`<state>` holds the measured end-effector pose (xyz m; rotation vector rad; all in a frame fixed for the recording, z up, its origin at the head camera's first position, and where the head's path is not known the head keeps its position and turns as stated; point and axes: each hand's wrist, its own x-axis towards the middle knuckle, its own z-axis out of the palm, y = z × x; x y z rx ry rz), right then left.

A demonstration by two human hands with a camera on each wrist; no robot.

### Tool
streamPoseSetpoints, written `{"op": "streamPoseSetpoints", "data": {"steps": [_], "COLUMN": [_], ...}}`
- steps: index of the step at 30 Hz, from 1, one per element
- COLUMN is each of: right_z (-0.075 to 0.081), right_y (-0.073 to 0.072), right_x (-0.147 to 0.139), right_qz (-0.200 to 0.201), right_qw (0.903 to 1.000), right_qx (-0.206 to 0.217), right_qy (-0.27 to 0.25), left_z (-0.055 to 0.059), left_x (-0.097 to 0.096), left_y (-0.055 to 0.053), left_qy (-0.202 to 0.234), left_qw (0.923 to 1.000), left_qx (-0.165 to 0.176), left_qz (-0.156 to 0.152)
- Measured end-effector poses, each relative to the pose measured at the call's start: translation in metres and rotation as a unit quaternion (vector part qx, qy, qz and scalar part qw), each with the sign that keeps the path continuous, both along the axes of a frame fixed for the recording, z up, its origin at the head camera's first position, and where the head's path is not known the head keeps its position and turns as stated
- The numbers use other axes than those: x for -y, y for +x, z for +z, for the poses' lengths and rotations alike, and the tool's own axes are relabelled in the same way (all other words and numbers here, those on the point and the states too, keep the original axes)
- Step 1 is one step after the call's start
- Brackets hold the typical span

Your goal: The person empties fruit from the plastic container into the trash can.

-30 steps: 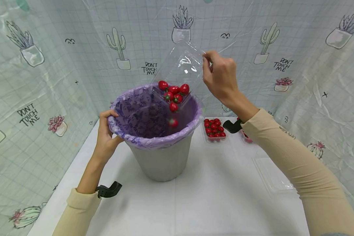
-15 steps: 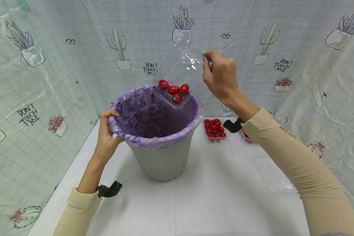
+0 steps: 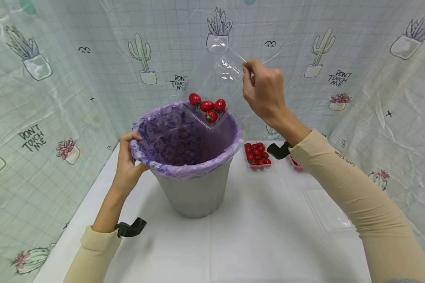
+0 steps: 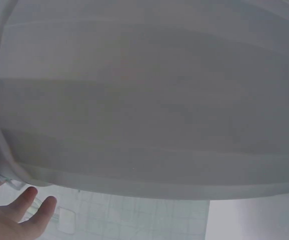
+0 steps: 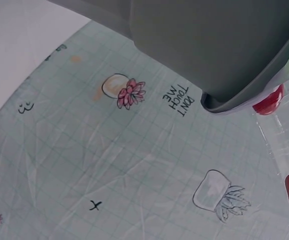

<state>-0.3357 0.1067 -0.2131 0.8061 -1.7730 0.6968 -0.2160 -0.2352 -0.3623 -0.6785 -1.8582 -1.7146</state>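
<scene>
My right hand (image 3: 263, 88) pinches the edge of a clear plastic box (image 3: 216, 78), tilted with its lower corner over the mouth of a trash can (image 3: 194, 196). Several cherry tomatoes (image 3: 207, 106) lie in that low corner; one tomato (image 5: 269, 101) shows past the rim in the right wrist view. A purple patterned bag (image 3: 184, 171) lines the can and folds over its rim. On the left, my left hand (image 3: 126, 167) grips the rim through the bag, thumb outside and fingers over the edge. The left wrist view shows the can's grey side (image 4: 144, 110) and a few fingertips.
Behind the can to the right, a box of cherry tomatoes (image 3: 257, 156) stands on the white table (image 3: 262, 239). Another tomato box (image 3: 296, 163) is partly hidden by the right arm. A clear plastic lid (image 3: 327, 210) lies at the right. A printed curtain (image 3: 102, 47) surrounds the table.
Some tomatoes have dropped out of the tilted box into the can, leaving fewer in its corner. The box has tipped up slightly. My left hand has stayed on the rim.
</scene>
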Motion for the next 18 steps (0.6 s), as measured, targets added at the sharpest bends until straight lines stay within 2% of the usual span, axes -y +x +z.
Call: {"op": "streamPoseSetpoints", "data": {"steps": [10,18], "right_z": [0.0023,0.0028], "right_y": [0.0013,0.0025], "right_x": [0.0002,-0.0004], "right_qz": [0.007,0.007], "right_qw": [0.9996,0.9996], "right_qx": [-0.024,-0.026], "right_qy": [0.011,0.012], "left_z": [0.0000,-0.0009], "left_x": [-0.0002,0.0002], "left_y": [0.0005,-0.0002], "left_qy": [0.000,0.000], "left_qw": [1.0000,1.0000], "left_qx": [-0.002,-0.001], "left_qz": [0.000,0.001]}}
